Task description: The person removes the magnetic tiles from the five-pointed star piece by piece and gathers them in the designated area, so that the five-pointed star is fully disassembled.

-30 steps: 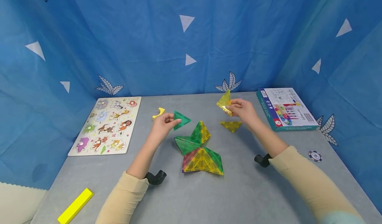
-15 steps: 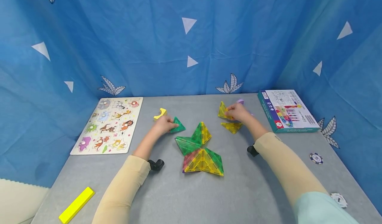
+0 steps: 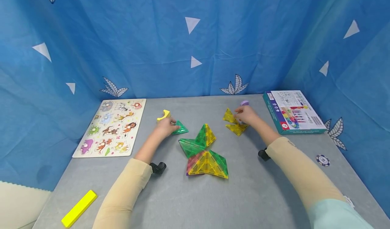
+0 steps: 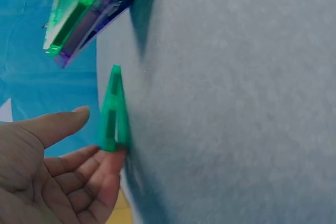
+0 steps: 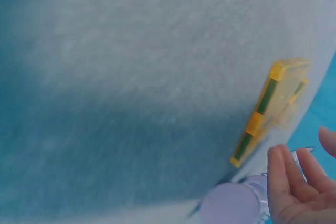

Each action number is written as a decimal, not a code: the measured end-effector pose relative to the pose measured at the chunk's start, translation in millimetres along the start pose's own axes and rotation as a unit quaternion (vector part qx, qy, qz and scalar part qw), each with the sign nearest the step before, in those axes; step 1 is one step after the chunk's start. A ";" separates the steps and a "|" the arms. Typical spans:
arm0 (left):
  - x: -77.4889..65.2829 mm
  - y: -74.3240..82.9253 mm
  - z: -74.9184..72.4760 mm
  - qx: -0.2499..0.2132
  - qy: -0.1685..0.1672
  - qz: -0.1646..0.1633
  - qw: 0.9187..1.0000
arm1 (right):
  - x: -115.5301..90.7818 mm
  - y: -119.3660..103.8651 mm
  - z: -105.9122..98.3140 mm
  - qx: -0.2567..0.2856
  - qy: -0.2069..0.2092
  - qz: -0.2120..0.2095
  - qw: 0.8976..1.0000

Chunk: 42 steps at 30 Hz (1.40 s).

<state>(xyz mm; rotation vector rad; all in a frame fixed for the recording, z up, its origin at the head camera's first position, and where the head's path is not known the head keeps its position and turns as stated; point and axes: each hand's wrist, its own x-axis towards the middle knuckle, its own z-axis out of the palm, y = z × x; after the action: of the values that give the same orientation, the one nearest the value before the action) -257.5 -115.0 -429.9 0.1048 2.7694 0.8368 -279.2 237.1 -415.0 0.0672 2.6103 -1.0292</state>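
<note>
At the left, a translucent green triangle tile (image 3: 181, 128) lies on the table, and my left hand (image 3: 164, 127) is beside it. In the left wrist view the fingertips touch the lower end of this green tile (image 4: 113, 114) while the thumb stands away from it. My right hand (image 3: 246, 115) is next to a yellow triangle tile (image 3: 230, 116), with a second yellow triangle tile (image 3: 237, 129) just in front. In the right wrist view the right fingers (image 5: 278, 177) are relaxed and hold nothing, apart from the yellow tiles (image 5: 262, 108).
A structure of green, yellow and red tiles (image 3: 207, 163) stands mid-table. An animal puzzle board (image 3: 135, 149), a yellow arch block (image 3: 166, 113) and a yellow bar (image 3: 80, 208) are left. A purple round-topped object (image 5: 230, 205), a box (image 3: 300, 112) and a chip (image 3: 323, 160) are right.
Both hands have come down to the table. The green tile and the yellow tile, held up earlier, now lie on it, and both hands have loosened their grip.
</note>
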 end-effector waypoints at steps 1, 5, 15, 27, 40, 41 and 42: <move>-1.6 0.8 -1.1 0.007 0.002 0.000 1.000 | -3.9 -0.6 -1.6 -0.003 0.002 -0.008 1.000; -10.8 6.3 -5.9 0.023 0.022 0.008 0.999 | -22.5 -6.2 -7.0 -0.020 0.010 -0.051 0.998; -53.6 35.2 6.0 -0.035 0.025 0.207 0.977 | -75.3 -17.6 4.0 -0.018 -0.017 -0.163 0.986; -93.7 50.4 51.6 0.110 -0.008 0.335 0.936 | -113.0 -16.8 64.4 -0.028 -0.173 -0.191 0.966; -92.0 49.5 66.2 0.131 0.015 0.310 0.942 | -115.6 -21.9 84.7 -0.043 -0.179 -0.194 0.964; -91.8 50.1 66.5 0.126 0.013 0.306 0.944 | -115.8 -21.9 84.7 -0.039 -0.179 -0.196 0.963; -91.5 50.6 66.8 0.122 0.012 0.302 0.945 | -116.0 -21.8 84.8 -0.037 -0.178 -0.199 0.963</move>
<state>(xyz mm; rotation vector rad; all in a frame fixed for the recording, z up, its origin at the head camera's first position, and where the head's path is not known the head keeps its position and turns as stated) -152.1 -49.7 -436.1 1.0340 2.8750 0.6008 -148.9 173.1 -421.2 -0.6267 2.3690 -0.9573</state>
